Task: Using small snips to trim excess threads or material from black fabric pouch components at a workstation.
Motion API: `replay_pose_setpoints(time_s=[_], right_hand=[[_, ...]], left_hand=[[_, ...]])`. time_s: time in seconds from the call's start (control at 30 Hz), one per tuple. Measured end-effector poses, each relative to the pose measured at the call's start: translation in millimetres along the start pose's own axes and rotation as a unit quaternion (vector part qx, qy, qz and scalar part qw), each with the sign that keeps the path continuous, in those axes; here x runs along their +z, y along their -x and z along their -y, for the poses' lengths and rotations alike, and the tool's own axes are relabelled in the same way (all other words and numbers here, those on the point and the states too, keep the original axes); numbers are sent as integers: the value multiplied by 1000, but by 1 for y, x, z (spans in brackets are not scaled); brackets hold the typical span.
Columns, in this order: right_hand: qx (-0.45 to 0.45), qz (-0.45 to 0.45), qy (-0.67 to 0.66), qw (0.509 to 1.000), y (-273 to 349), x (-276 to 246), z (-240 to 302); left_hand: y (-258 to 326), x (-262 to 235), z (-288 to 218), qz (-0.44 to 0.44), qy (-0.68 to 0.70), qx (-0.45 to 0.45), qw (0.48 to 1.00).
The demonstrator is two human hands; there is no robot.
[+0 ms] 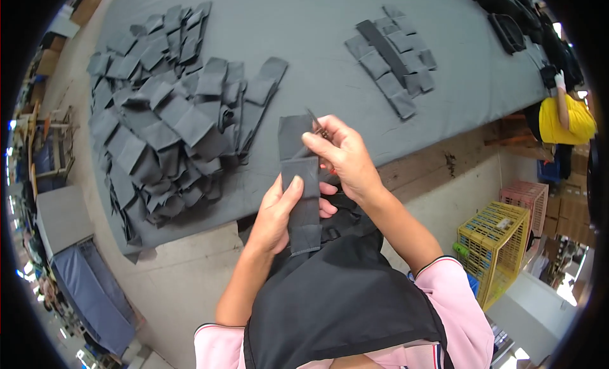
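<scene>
My left hand (pixel 279 210) grips a strip of joined dark grey fabric pieces (pixel 299 178), thumb pressed on its front. The strip runs from the table edge down to my black apron. My right hand (pixel 346 156) holds small scissors (pixel 316 125), their blades at the strip's upper right edge. Both hands are over the near edge of the grey-covered table (pixel 304 45).
A big heap of grey fabric pieces (pixel 165 115) lies left on the table. A smaller arranged group (pixel 393 58) lies at the far right. Dark bags (pixel 526 20) sit at the far corner. A person in yellow (pixel 564 118) stands right. Yellow crate (pixel 495 248) and pink crate (pixel 526 201) are on the floor.
</scene>
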State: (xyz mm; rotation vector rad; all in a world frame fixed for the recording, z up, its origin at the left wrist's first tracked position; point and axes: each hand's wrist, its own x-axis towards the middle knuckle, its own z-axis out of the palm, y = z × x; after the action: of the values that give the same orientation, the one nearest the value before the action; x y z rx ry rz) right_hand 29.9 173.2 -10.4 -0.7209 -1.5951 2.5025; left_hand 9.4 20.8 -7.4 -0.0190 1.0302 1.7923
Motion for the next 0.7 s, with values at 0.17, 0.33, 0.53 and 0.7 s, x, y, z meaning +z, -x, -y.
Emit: replay_pose_setpoints(time_s=[0.17, 0.33, 0.53, 0.7], right_hand=[[-248, -97, 283, 922, 33, -17, -10], [-360, -56, 481, 798, 48, -23, -4], [-413, -42, 516, 749, 40, -23, -11], [-427, -78, 468, 770, 45, -18, -12]], left_hand=[[6, 3, -4, -87, -19, 13, 996], [6, 5, -6, -69, -54, 17, 996], [12, 10, -11, -58, -41, -4, 997], [14, 8, -8, -66, -52, -12, 996]])
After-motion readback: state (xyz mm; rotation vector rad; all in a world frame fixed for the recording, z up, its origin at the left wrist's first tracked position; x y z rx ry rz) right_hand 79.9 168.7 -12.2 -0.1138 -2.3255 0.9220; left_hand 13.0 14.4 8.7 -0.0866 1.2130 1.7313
